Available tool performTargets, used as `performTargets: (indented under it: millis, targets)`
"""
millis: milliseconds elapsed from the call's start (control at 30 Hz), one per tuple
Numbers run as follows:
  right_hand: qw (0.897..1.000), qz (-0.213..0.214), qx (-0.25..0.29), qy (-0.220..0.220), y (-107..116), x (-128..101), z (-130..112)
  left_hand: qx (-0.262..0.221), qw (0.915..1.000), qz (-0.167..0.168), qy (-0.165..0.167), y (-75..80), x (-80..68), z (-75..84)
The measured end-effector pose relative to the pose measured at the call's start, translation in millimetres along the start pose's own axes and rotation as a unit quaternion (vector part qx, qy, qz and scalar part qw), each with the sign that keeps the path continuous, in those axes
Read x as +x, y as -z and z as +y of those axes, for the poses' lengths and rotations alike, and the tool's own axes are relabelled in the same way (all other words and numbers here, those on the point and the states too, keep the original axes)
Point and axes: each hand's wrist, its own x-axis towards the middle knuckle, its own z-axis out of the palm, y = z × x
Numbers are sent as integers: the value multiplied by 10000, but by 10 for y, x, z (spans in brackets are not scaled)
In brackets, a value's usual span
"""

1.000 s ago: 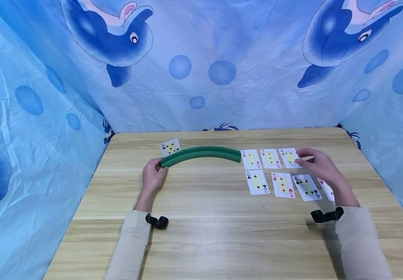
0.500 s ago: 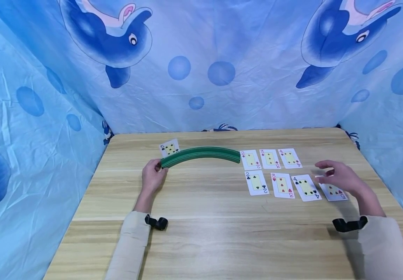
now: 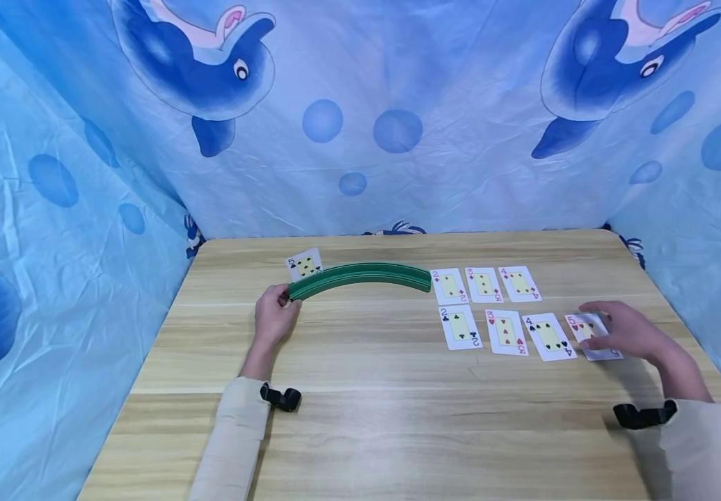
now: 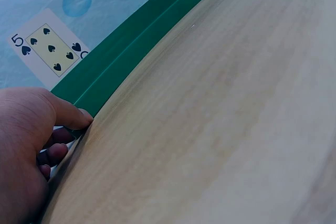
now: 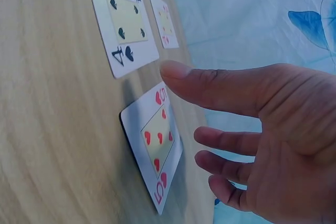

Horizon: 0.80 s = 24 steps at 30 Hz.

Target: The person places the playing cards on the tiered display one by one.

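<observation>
My left hand (image 3: 275, 311) grips the left end of a curved green card holder (image 3: 360, 275) on the wooden table (image 3: 367, 417). In the left wrist view my thumb (image 4: 68, 115) presses the green card holder (image 4: 131, 51) and the other fingers curl under its end. Behind that end is a five of spades (image 3: 305, 264) (image 4: 50, 48). My right hand (image 3: 614, 331) hovers over a five of hearts (image 3: 588, 328) at the right end of the near row. In the right wrist view the right hand (image 5: 273, 129) is spread and relaxed just above the five of hearts (image 5: 155, 142), which lies flat.
Two rows of face-up cards lie right of the holder: two, three and four of diamonds (image 3: 519, 283) behind, then two of clubs (image 3: 459, 325), three of hearts (image 3: 506, 330) and a black four (image 3: 548, 336) (image 5: 123, 22). Blue dolphin-print cloth (image 3: 360, 139) walls three sides.
My right hand has drawn back from the four of diamonds toward the right and nearer, to the five of hearts. The left hand and the holder have stayed put.
</observation>
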Motion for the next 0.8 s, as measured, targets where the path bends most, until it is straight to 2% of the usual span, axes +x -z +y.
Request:
performTargets:
  millis: [400, 800]
  targets:
    - [9995, -115, -295, 53, -84, -80, 148, -19, 9999, -53, 88, -6, -5, 14]
    - [9975, -45, -667, -212, -97, -53, 128, 25, 9998, -142, 160, 15, -17, 31]
